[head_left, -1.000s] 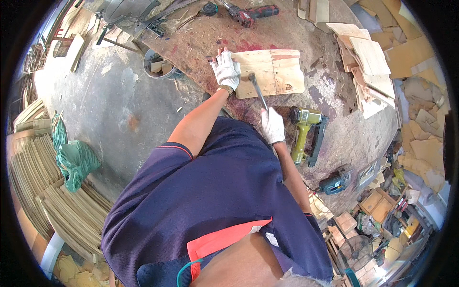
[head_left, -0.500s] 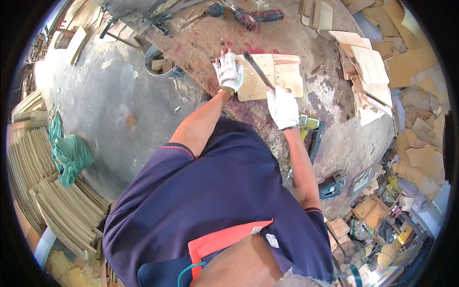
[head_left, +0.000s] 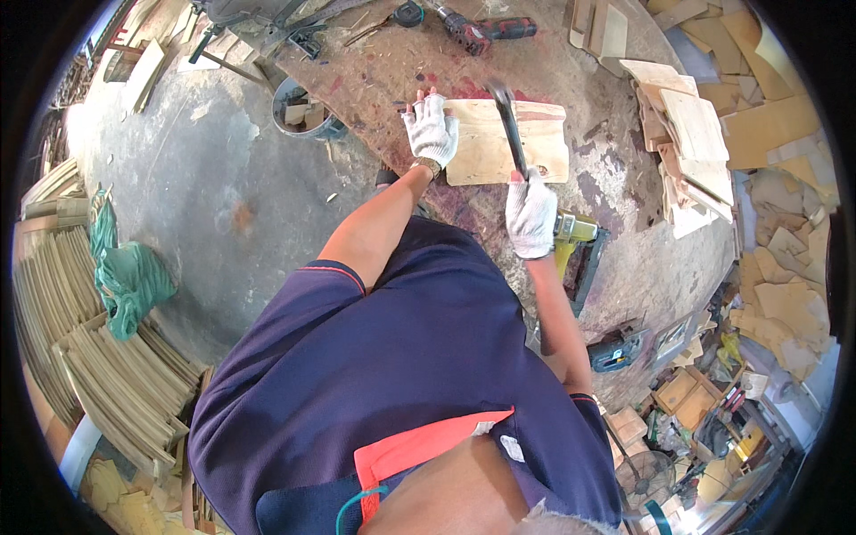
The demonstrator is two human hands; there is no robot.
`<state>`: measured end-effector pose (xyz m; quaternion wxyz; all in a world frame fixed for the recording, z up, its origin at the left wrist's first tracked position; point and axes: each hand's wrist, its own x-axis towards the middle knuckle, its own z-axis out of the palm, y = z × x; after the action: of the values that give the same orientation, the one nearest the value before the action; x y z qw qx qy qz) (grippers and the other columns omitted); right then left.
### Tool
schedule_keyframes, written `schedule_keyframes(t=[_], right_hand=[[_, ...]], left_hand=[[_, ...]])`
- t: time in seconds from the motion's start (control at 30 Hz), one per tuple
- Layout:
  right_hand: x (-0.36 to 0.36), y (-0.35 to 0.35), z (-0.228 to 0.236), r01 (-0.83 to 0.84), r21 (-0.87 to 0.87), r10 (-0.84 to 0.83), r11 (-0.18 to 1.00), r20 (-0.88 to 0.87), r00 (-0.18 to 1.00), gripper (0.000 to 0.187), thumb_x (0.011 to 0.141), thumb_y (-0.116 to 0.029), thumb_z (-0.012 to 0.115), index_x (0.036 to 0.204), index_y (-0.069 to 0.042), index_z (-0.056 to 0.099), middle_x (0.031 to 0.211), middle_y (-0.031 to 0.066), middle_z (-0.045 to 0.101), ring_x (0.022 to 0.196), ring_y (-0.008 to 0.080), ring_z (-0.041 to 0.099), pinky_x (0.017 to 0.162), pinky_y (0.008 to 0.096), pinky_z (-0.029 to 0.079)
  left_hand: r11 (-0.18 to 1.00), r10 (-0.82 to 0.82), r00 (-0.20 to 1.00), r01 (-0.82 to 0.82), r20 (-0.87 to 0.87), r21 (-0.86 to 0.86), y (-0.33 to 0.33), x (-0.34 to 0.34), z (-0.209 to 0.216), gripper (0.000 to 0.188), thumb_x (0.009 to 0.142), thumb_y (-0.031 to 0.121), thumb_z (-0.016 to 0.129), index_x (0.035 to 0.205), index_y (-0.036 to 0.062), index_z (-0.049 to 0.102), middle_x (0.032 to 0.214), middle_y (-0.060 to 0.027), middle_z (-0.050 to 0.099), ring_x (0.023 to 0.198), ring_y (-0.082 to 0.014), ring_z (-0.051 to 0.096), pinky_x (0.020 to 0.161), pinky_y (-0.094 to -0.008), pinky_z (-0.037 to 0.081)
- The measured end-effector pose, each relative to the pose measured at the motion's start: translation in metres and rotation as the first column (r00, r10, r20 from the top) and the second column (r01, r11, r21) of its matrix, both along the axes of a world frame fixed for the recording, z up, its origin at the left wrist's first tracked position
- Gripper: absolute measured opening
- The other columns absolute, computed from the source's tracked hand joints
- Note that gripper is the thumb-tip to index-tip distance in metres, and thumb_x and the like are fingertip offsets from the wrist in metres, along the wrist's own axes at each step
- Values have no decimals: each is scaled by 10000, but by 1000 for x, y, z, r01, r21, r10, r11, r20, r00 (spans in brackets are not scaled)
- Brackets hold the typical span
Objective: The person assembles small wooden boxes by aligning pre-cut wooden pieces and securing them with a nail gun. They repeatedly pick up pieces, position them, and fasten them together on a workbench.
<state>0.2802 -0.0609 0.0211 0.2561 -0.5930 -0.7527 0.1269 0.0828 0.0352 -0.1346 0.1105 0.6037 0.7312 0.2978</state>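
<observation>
Hammer in the right hand's grip has swung rightward, nearer the board's midline; the left hand stays flat, fingers spread, at its left edge.

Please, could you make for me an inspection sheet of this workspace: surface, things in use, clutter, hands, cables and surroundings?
Surface: brown worktop, worn, with reddish stains.
Things in use: wooden board lying flat; hammer above it, its head blurred.
Clutter: red-and-black drill, board stack, blue power tool; yellow-green nail gun, partly hidden by the right hand and forearm.
Hands: left hand, gloved, spread at the board's left edge; right hand, gloved, closed around the hammer's handle.
Cables: nothing seen clearly.
Surroundings: bucket with wood offcuts, green bag, stacked slats, fan.
</observation>
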Motion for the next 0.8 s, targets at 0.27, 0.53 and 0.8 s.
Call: schedule_keyframes(t=[0.27, 0.53, 0.8], right_hand=[[16, -8, -39, 104, -329, -34, 938, 212, 977, 460, 1022, -416, 478, 809, -20, 575, 683, 270, 625, 666, 453, 646, 605, 520, 512], [1, 15, 29, 160, -91, -140, 983, 198, 970, 387, 1026, -373, 488, 896, -35, 625, 648, 222, 619, 624, 396, 643, 583, 483, 518], [26, 6, 13, 93, 68, -113, 993, 396, 911, 363, 1020, -328, 518, 933, -1, 648, 654, 215, 635, 568, 376, 626, 547, 466, 505]], left_hand=[[997, 9, 1000, -10, -23, -74, 3, 2, 14, 703, 915, 483, 593, 1437, 54, 399, 1569, -141, 369, 1485, -341, 262, 1207, -530, 154], [987, -5, 1000, 3, -7, -163, 3, 2, 19, 933, 862, 601, 617, 1524, 22, 305, 1585, -139, 341, 1500, -311, 236, 1223, -512, 133], [989, -36, 999, 36, -2, -145, 2, 0, 25, 794, 853, 552, 649, 1423, 52, 413, 1574, -131, 364, 1494, -339, 244, 1204, -550, 157]])
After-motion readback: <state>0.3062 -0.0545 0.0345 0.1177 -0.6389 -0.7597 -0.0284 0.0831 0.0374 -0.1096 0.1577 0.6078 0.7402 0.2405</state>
